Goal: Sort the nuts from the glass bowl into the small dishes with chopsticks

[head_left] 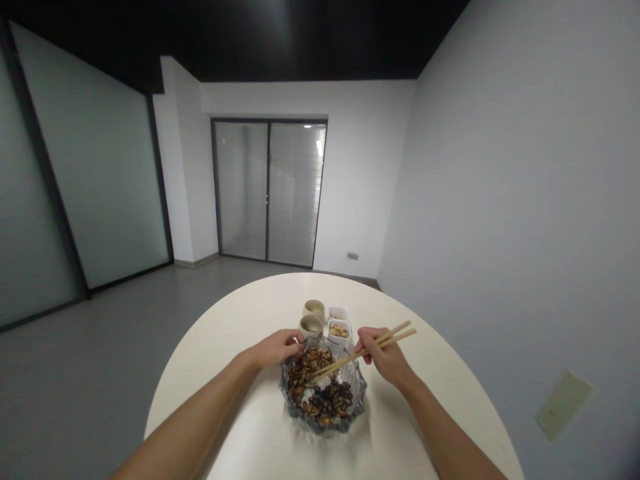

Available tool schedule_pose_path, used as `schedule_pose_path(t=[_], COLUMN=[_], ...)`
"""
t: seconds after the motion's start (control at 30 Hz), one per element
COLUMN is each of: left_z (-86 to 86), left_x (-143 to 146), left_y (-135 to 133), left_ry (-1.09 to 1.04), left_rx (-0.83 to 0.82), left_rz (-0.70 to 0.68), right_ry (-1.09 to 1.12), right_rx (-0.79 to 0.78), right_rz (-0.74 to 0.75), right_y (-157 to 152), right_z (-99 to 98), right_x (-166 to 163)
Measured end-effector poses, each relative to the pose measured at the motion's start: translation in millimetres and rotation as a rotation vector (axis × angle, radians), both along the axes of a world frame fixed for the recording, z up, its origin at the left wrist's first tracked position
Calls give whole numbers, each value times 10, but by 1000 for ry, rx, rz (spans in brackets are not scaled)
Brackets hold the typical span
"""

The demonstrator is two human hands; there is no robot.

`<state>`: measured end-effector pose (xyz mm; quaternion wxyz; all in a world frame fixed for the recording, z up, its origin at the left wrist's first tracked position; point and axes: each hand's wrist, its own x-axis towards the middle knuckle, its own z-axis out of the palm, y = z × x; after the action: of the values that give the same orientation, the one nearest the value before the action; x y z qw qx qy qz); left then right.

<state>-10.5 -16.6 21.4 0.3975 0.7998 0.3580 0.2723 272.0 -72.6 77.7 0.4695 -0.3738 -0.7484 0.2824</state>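
A scalloped glass bowl (pixel 359 385) full of striped and dark seeds stands on the round white table (pixel 250 320). My left hand (pixel 278 347) rests at the bowl's far left rim, fingers curled against the glass. My right hand (pixel 384 355) is closed on a pair of wooden chopsticks (pixel 371 349), whose tips reach down into the seeds near the bowl's middle. Just beyond the bowl sit two small round cups (pixel 313 317) and two small white square dishes (pixel 340 331); the nearer dish holds pale nuts.
The table's curved edge falls away to grey floor on the left and far side. A white wall runs close along the right. Glass sliding doors stand at the back of the room.
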Motion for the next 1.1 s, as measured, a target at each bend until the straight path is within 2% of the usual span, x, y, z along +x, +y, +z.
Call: schedule_pose_path(t=[0.23, 0.5, 0.63, 0.77, 0.9, 1.1], left_z=[34, 32, 47, 47, 26, 17], left_x=[17, 13, 17, 18, 11, 5], left_y=[-19, -23, -27, -23, -7, -2], left_ry=[1, 9, -2, -8, 14, 9], left_rx=[-11, -23, -16, -4, 1, -7], left_rz=[2, 14, 6, -6, 15, 11], right_ry=[-48, 12, -23, -86, -121, -100], right_rx=[-21, -44, -80, -66, -79, -79], right_rz=[65, 46, 121, 175, 167, 148], right_y=[-7, 16, 3, -62, -109, -88], right_z=[-25, -51, -68, -6, 44, 10], right_x=[-41, 27, 15, -42, -79, -69])
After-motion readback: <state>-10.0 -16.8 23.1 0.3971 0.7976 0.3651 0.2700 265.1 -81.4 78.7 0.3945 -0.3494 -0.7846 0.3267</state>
